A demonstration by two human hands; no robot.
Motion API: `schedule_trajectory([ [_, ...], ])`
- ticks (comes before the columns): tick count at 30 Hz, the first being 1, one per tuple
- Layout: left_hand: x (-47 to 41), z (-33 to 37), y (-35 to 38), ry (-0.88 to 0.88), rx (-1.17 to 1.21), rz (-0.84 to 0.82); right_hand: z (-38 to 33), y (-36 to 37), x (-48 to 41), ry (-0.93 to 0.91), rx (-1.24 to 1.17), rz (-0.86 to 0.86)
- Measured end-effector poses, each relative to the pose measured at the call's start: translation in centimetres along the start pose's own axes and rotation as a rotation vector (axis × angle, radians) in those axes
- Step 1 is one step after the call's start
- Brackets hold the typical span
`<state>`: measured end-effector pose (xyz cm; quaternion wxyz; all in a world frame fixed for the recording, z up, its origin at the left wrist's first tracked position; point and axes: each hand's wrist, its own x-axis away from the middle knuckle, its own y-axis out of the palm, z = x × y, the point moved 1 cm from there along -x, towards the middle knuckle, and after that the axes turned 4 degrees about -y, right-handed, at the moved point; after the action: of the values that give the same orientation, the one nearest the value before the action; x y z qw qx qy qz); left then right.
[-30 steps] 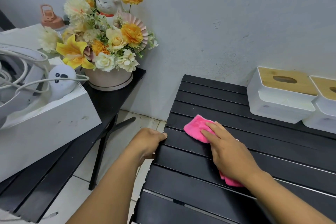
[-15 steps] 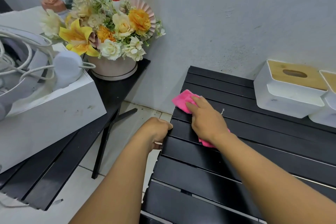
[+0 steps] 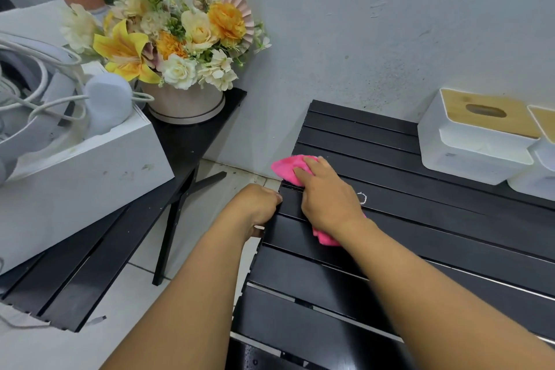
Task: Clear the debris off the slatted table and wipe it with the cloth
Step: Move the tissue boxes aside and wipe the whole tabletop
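Your right hand (image 3: 329, 194) lies flat, fingers spread, pressing the pink cloth (image 3: 289, 168) onto the slatted table (image 3: 435, 237) at its left edge, and the cloth's front corner already pokes out past that edge. Your left hand (image 3: 255, 207) is curled closed around the table's side rim, bracing it. The likely slip is that one more push leftward carries the cloth off the edge and out from under your palm, or that bits simply drop through the gaps between slats onto the floor tiles (image 3: 204, 243). A small pale loop of thread (image 3: 362, 198) sits just beside your right wrist; the cloth could drag it into a gap and not lift it. Sweeping right, you risk nudging the white tissue boxes (image 3: 477, 135) near the wall. Your forearms hide much of the near slats, the far right box is cut off, and whether other debris remains there cannot be told.
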<state>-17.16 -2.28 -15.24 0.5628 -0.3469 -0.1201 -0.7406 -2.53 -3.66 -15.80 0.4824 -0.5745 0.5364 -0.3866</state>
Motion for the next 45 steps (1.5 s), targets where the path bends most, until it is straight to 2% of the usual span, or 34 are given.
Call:
schedule_trajectory([
  [4,0.1,0.0,0.0,0.009,0.013,0.001,0.0,0.3,-2.0,0.014,-0.007,0.003],
  [10,-0.4,-0.2,-0.2,-0.002,-0.004,-0.027,0.3,-0.1,3.4,-0.092,-0.078,0.005],
  [15,-0.7,-0.3,-0.3,-0.001,-0.023,-0.026,0.2,-0.3,5.4,-0.123,-0.022,0.025],
  [19,-0.5,-0.3,0.0,-0.001,-0.013,-0.008,0.0,-0.1,1.8,-0.051,0.000,-0.043],
  [24,-0.4,-0.4,0.0,0.016,-0.003,0.004,0.7,0.2,-2.1,0.017,-0.003,-0.028],
  [28,-0.4,-0.4,-0.1,0.023,-0.027,-0.002,3.5,-0.4,-1.2,0.103,-0.023,-0.005],
  [33,-0.2,-0.5,0.0,0.014,-0.034,-0.007,10.4,-2.3,2.5,0.374,-0.006,0.069],
  [37,0.0,-0.3,0.1,0.013,-0.035,0.010,10.0,-2.0,3.6,0.479,-0.022,0.112],
  [40,0.1,-0.3,0.2,0.015,-0.033,0.019,7.0,-1.4,4.4,0.405,-0.040,0.102],
  [45,0.4,-0.1,0.2,0.007,-0.015,0.010,0.3,0.5,7.0,0.160,-0.044,0.099],
])
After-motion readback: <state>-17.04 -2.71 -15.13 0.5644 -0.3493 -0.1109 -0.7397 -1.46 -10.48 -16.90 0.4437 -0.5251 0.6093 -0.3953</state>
